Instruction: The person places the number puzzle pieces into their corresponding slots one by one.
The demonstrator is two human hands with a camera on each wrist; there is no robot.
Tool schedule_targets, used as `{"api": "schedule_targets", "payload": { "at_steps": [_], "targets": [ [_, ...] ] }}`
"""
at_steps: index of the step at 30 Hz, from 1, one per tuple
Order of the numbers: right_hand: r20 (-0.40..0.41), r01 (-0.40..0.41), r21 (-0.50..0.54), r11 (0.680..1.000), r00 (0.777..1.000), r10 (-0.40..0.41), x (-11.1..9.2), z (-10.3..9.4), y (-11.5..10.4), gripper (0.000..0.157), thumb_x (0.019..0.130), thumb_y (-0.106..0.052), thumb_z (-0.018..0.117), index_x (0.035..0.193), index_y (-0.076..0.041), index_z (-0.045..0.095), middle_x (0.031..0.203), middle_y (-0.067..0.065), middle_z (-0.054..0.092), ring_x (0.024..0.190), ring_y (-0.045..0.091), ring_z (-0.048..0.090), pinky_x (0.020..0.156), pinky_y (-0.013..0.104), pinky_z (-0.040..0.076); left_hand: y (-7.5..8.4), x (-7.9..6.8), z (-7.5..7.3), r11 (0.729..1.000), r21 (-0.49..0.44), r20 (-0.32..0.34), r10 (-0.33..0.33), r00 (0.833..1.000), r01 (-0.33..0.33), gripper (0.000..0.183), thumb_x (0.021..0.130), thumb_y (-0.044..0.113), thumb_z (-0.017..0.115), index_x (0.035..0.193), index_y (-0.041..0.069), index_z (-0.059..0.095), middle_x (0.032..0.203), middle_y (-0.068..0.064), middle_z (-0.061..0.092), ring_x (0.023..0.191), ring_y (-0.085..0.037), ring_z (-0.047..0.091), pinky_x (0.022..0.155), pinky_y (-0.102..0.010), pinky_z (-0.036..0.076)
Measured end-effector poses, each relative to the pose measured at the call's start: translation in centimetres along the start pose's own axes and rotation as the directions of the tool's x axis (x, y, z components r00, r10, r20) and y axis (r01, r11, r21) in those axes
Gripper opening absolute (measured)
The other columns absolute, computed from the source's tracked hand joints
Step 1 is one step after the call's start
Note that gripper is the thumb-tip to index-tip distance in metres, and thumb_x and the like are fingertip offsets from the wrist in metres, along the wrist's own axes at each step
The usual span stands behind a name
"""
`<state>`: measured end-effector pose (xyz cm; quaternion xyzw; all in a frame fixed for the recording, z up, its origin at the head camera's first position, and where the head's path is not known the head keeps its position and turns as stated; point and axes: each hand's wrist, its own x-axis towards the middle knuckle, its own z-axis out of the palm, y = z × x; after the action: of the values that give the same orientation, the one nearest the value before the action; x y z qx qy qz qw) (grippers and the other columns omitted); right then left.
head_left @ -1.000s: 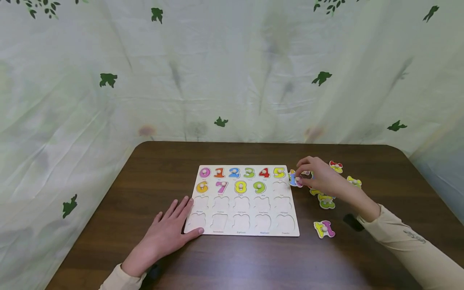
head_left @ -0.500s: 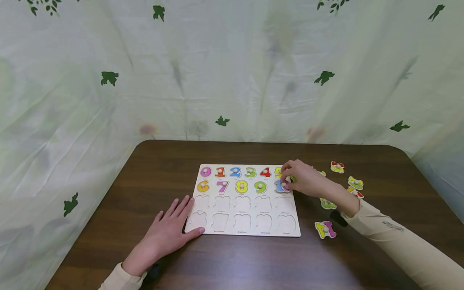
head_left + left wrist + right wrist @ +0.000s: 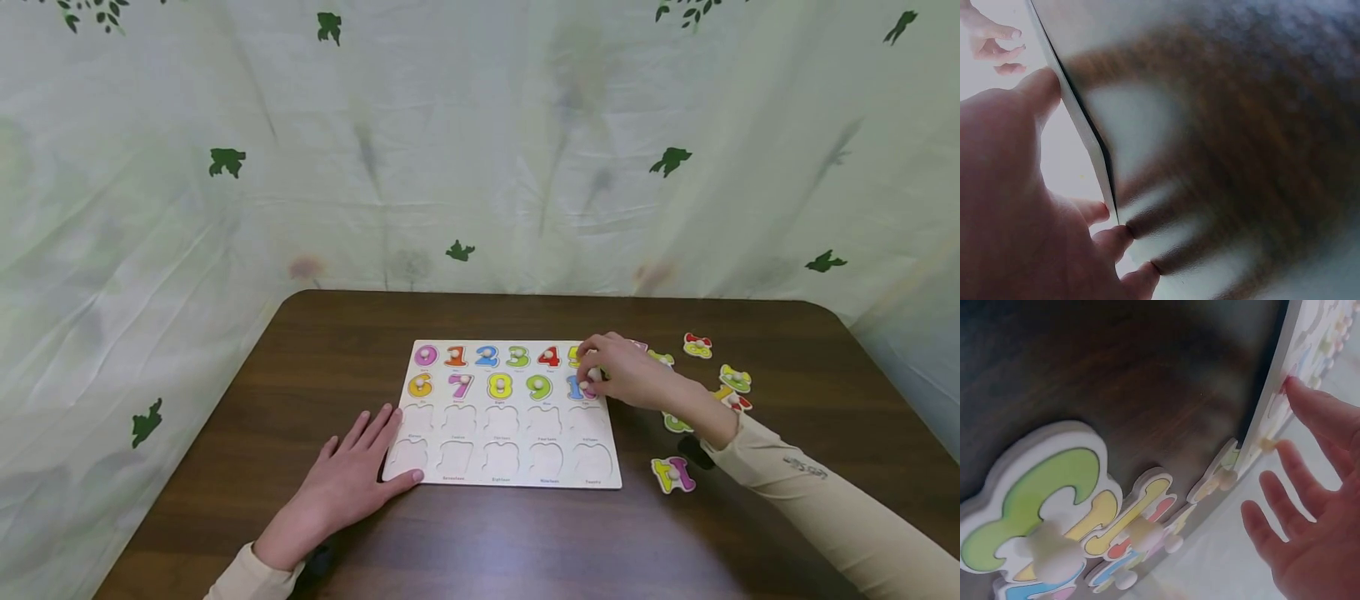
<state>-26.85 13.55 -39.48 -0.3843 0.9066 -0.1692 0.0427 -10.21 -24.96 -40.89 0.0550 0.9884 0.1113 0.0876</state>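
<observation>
A white number puzzle board (image 3: 498, 458) lies on the table, with pieces 0 to 9 in its upper two rows. My right hand (image 3: 630, 371) is over the board's right edge. Its thumb and finger are at the knob of the blue-and-purple 10 piece (image 3: 574, 387), which lies at the right end of the second row; the hand partly covers it. In the right wrist view the thumb of the right hand (image 3: 1316, 506) touches a reddish knob (image 3: 1285, 383). My left hand (image 3: 348, 479) rests on the board's left edge, fingers spread.
Loose knobbed number pieces lie right of the board, among them a red-and-yellow piece (image 3: 697, 346), a green-and-yellow piece (image 3: 735, 379) and a yellow-and-purple piece (image 3: 673, 474). The brown table (image 3: 480, 550) ends at a patterned curtain (image 3: 495, 167).
My right hand has carried the 10 piece leftward from beside the board to the second row's right end, then shifted it slightly. The left hand has stayed in place.
</observation>
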Motion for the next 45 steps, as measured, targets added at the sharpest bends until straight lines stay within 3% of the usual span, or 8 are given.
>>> {"api": "schedule_targets", "payload": {
  "at_steps": [6,14,22,33,45],
  "targets": [
    [-0.078,0.032,0.082,0.996,0.997,-0.025,-0.9,-0.9,0.8,0.017,0.082,-0.002,0.078,0.094,-0.015,0.076,0.124,0.015,0.058,0.112,0.036,0.05,0.088,0.051,0.043,0.0,0.1,0.1,1.0,0.012,0.014,-0.007,1.0,0.007,0.098,0.086,0.074,0.051,0.157,0.012,0.025,0.162,-0.01,0.021,0.146,-0.039,0.017,0.106,-0.071,0.02],
    [-0.131,-0.071,0.22,0.973,0.986,0.102,-3.3,-3.1,1.8,0.018,0.088,-0.003,0.073,0.103,-0.012,0.074,0.13,0.01,0.055,0.117,0.031,0.049,0.087,0.05,0.048,0.0,0.1,0.0,1.0,0.017,0.018,-0.003,1.0,0.003,0.098,0.086,0.074,0.051,0.157,0.011,0.025,0.162,-0.011,0.022,0.146,-0.039,0.018,0.105,-0.071,0.02],
    [-0.195,-0.141,0.205,0.968,0.964,0.182,-6.5,-4.4,2.7,0.016,0.091,-0.009,0.071,0.106,-0.014,0.074,0.131,0.01,0.055,0.114,0.031,0.053,0.085,0.051,0.048,0.0,0.1,0.0,1.0,0.016,0.018,-0.002,1.0,0.002,0.098,0.086,0.074,0.051,0.157,0.011,0.025,0.161,-0.012,0.022,0.146,-0.04,0.017,0.105,-0.071,0.02],
    [-0.264,-0.186,0.183,0.965,0.937,0.23,-9.8,-4.2,4.2,0.013,0.09,-0.005,0.071,0.102,-0.008,0.073,0.128,0.013,0.057,0.112,0.034,0.056,0.086,0.053,0.047,-0.1,0.2,-0.2,1.0,0.02,0.024,0.001,1.0,-0.002,0.099,0.086,0.074,0.051,0.157,0.01,0.024,0.161,-0.013,0.021,0.146,-0.041,0.018,0.104,-0.073,0.02],
    [-0.24,-0.292,0.203,0.935,0.911,0.337,-11.7,-3.0,5.7,0.014,0.092,-0.011,0.07,0.105,-0.007,0.073,0.131,0.02,0.054,0.12,0.044,0.05,0.086,0.058,0.044,-0.2,0.4,0.1,1.0,0.02,0.029,0.004,1.0,-0.005,0.101,0.085,0.076,0.048,0.157,0.01,0.023,0.161,-0.014,0.021,0.146,-0.042,0.016,0.104,-0.073,0.019]
  ]
}}
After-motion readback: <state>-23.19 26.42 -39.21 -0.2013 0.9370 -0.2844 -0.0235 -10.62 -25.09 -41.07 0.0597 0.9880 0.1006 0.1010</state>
